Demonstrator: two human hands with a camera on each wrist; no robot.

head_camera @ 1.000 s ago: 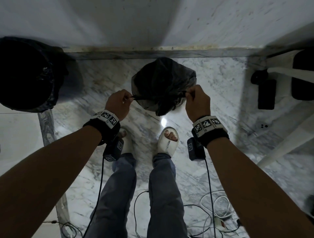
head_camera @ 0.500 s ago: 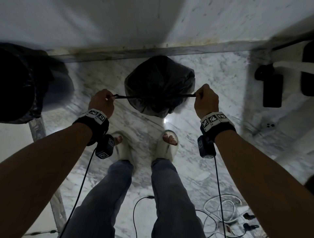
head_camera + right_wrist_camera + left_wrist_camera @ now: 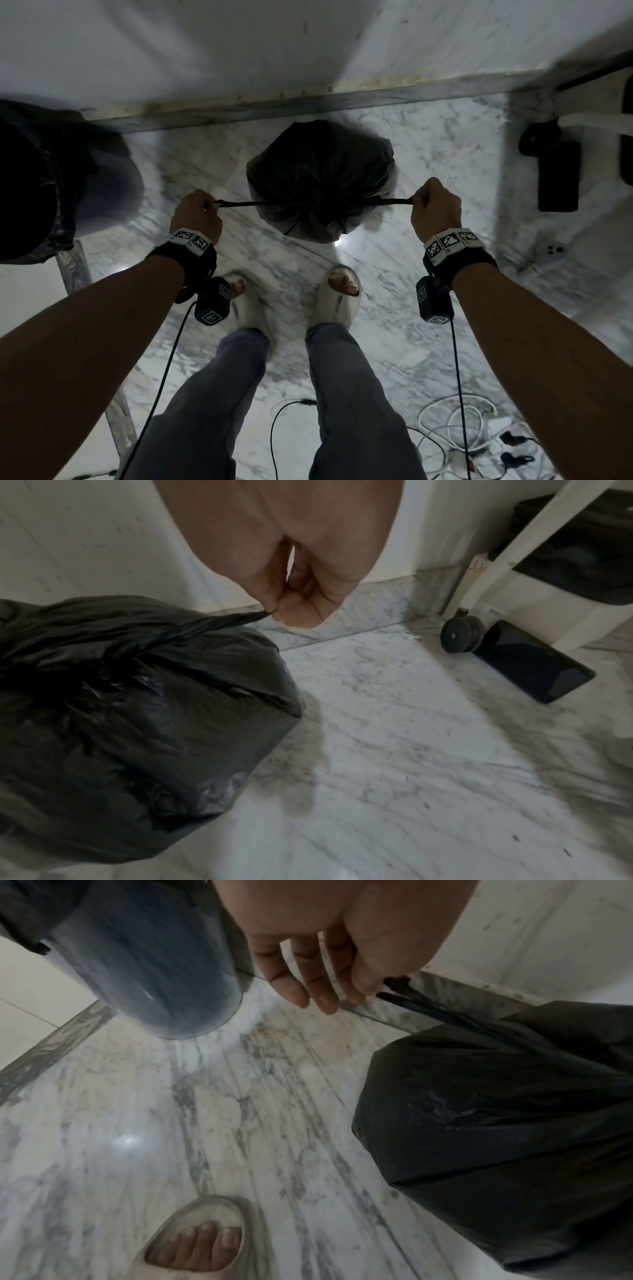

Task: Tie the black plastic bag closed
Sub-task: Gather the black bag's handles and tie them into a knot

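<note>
A full black plastic bag (image 3: 320, 178) hangs just above the marble floor, between my two hands. Its top is drawn into two thin twisted tails that stretch out level to either side. My left hand (image 3: 197, 214) pinches the left tail (image 3: 239, 204); in the left wrist view the pinch (image 3: 380, 987) is between thumb and forefinger, with the other fingers loose. My right hand (image 3: 433, 205) pinches the right tail (image 3: 394, 201), with its fingers curled tight (image 3: 277, 610). The bag's bulging side fills the wrist views (image 3: 507, 1123) (image 3: 130, 723).
A bin with a black liner (image 3: 37, 181) stands at the left by the wall. A white frame on a black caster (image 3: 460, 634) and a dark flat device (image 3: 534, 661) sit at the right. Cables (image 3: 455, 431) lie on the floor behind my feet.
My hands have moved apart, left going left and right going right. The two tails have been pulled out long and taut, and the bag's neck has drawn in.
</note>
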